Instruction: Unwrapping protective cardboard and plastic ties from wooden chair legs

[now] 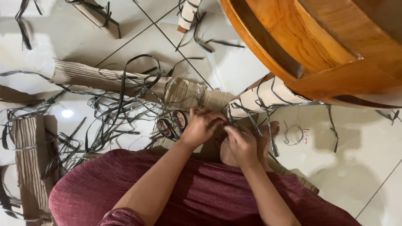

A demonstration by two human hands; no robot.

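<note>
1. Hands close together over the middle of the tiled floor (pixel 368 142), above a lap covered in maroon cloth (pixel 201 196).
2. Left hand (pixel 201 125): fingers curled and pressed together, pinching a dark plastic strap (pixel 228 115) near the wrapped furniture leg (pixel 261 98); apparently gripped tight to keep the strap taut.
3. Right hand (pixel 243 144): fingertips bunched, pinching the same strap just beside the left; exact hold partly hidden.
4. Scissors (pixel 173 123) with red-rimmed handles lying flat on corrugated cardboard (pixel 188 94), just beside the left hand, kept within reach.
5. Tangle of loose straps (pixel 113 117) spread toward the left edge, among rolled cardboard pieces (pixel 96 77).
6. Round wooden table (pixel 318 46) filling the upper right corner.
</note>
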